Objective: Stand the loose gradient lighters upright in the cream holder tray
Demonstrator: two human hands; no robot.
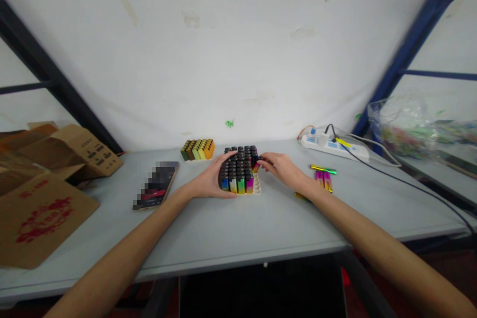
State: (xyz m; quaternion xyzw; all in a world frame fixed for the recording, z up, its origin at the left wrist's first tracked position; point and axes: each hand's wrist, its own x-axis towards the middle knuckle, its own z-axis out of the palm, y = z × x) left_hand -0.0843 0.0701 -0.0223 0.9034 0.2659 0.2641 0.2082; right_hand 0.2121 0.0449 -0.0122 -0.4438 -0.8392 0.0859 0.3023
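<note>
Left arm: stretched forward, forearm bare.
Left hand (212, 181): palm down, fingers spread flat.
Right hand (283, 169): fingertips pinched together, wrist slightly raised.

Cardboard boxes (44, 184) far left, power strip (333, 145) at back – loose lighters (323, 177) nearby

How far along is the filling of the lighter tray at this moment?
Nearly full: the tray holds rows of black-capped lighters. In hand: the left hand steadies the tray's left side while the right hand sets a lighter at its right edge. Left: a few loose lighters lie on the table to the right.
</note>
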